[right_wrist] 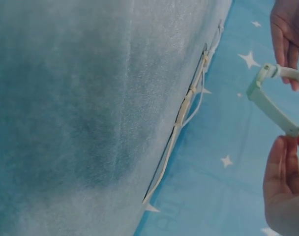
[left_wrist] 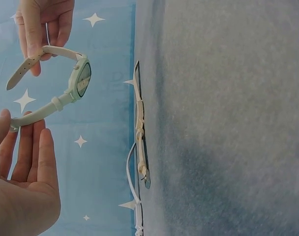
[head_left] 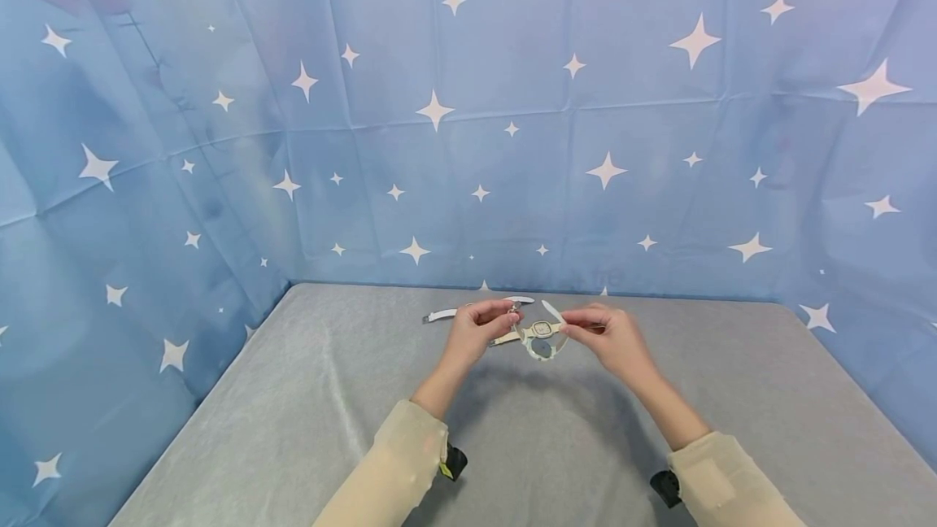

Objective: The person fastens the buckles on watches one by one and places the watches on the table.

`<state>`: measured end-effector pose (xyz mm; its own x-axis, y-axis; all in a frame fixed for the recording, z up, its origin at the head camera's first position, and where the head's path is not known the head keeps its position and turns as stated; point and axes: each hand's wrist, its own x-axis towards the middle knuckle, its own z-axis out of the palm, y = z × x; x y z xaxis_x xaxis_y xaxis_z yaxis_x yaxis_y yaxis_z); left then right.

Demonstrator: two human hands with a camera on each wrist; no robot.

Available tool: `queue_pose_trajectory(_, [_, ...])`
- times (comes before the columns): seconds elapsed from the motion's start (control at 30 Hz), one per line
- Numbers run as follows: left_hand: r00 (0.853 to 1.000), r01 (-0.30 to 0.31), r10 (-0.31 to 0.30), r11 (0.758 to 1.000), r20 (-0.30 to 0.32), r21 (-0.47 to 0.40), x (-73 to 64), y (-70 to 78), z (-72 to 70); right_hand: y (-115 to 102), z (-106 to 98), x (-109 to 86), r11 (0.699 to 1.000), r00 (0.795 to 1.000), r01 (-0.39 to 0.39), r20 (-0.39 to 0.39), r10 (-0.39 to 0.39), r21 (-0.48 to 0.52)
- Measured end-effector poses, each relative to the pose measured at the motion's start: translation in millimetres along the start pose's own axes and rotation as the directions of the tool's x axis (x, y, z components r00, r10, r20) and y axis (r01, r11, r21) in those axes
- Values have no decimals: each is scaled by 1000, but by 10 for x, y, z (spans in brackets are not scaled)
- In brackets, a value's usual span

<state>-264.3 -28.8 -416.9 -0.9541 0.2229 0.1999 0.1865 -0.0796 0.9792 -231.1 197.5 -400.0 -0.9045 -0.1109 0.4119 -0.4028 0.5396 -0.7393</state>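
A pale mint-green wristwatch (head_left: 540,350) with a round dark dial hangs between both hands above the table, its strap unfastened. My left hand (head_left: 468,337) pinches the buckle end of the strap between thumb and fingers. At the other side, my right hand (head_left: 613,338) pinches the strap part with the holes, whose tip sticks up past the fingers. The left wrist view shows the watch case (left_wrist: 81,79) sideways, the strap bowed into an open loop. Behind it on the table lies a cream watch (head_left: 542,328) with a rounded square face, partly covered by the held watch.
A white-strapped watch (head_left: 441,315) lies farther back on the grey cloth-covered table (head_left: 329,397), partly hidden behind the left hand. A blue curtain (head_left: 512,161) with white stars hangs along the table's back edge and left side.
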Motion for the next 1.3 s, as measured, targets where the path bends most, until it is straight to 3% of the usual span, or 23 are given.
queue_pose_trajectory(0.73, [999, -33, 33, 989, 4, 147, -24, -11, -9, -7, 30, -9, 997, 999, 33, 13, -32, -76])
queue_pose_trajectory(0.97, [1000, 4, -2, 988, -11, 152, -23, -6, 3, -9, 40, -4, 995, 999, 31, 26, -29, -93])
queue_pose_trajectory(1.3, [1000, -18, 18, 985, 1, 172, -25, -16, 16, -37, 53, -17, 992, 998, 50, 41, -46, -115])
